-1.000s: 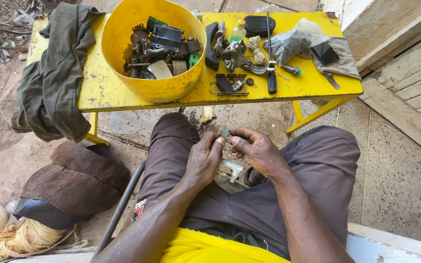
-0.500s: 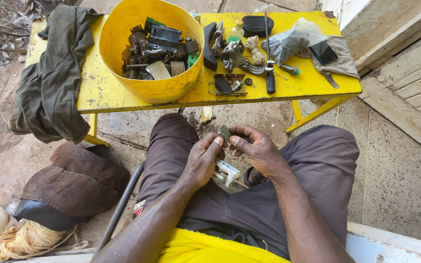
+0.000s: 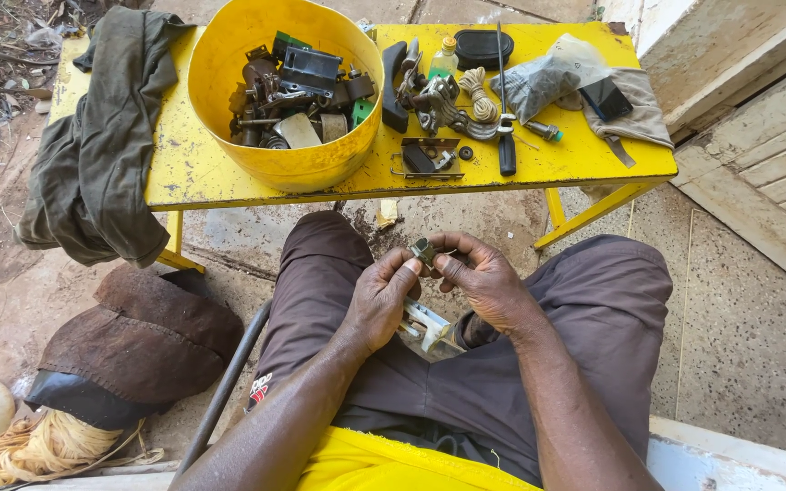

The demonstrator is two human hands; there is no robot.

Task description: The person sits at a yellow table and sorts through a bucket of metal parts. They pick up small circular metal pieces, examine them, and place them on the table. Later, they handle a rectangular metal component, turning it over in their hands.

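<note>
Both hands meet above the person's lap, in front of the yellow table (image 3: 184,173). The left hand (image 3: 379,300) and the right hand (image 3: 484,282) each close their grip with thumb and fingertips on a small metal part (image 3: 425,252), which sits between them. Under the left hand a whitish metal piece (image 3: 428,323) rests on the lap. On the table stands a yellow bowl (image 3: 320,164) full of dark metal scrap, beside a screwdriver (image 3: 505,136).
</note>
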